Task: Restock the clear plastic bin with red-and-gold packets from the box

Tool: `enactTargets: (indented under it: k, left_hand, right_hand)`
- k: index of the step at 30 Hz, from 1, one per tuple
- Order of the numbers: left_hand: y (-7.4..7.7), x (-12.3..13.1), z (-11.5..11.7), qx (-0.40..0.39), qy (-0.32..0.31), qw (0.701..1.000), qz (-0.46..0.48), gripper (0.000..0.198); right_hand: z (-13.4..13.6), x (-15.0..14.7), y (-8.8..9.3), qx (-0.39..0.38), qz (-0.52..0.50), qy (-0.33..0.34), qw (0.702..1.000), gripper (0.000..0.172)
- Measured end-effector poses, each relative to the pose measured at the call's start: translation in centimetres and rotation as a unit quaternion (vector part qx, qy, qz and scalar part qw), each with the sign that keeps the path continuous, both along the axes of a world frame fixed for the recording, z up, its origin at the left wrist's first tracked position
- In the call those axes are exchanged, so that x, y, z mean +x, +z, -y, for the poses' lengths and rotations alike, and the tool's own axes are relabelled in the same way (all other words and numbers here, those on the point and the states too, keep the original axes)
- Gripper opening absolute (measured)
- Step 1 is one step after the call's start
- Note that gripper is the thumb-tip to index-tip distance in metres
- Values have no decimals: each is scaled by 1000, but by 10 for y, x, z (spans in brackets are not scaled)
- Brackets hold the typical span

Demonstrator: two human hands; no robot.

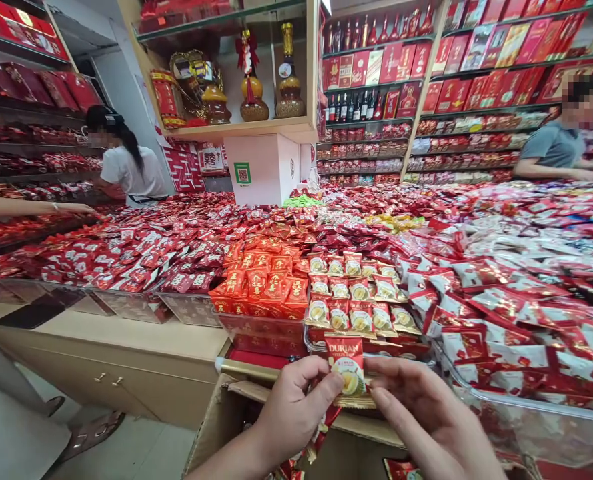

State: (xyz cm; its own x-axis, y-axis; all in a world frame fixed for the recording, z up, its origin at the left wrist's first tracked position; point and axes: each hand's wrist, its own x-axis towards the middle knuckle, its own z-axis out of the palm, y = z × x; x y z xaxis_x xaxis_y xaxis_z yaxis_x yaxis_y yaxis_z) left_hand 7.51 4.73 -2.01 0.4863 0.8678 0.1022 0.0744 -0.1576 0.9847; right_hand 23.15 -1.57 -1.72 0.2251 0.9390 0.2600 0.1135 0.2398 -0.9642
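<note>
Your left hand (289, 407) and right hand (429, 420) both pinch one durian candy packet (347, 370), thumbs on its front, holding it upright over an open cardboard box (226, 417) at the worktop (141, 337) edge. Just beyond it, matching durian packets (359, 300) lie in rows in a clear tray (526, 417), beside orange-red packets (263, 283). A person in white (126, 167) stands far left, another in grey (556, 143) far right
</note>
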Motion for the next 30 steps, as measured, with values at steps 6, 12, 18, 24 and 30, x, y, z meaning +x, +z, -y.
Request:
enactTargets:
  k: [6,12,18,24,30]
  left_hand:
    - [5,11,-13,95,-40,991,-79,30]
    - [-16,5,-22,110,-75,983,-126,36]
    - [-16,1,-19,94,-84,987,-98,39]
    - [-17,4,-18,102,-59,985,-122,28]
    - [-19,5,-17,118,-36,983,-134,23]
  right_hand:
    - [-21,-6,-20,-24,-212,39,976,22]
    - [-16,-7,-41,-61,-208,48,975,30]
    - [-40,34,21,28,22,-44,998,19]
    - [-157,97,82,-82,338,-142,927,10]
    - [-210,95,67,-177,498,-78,845,10]
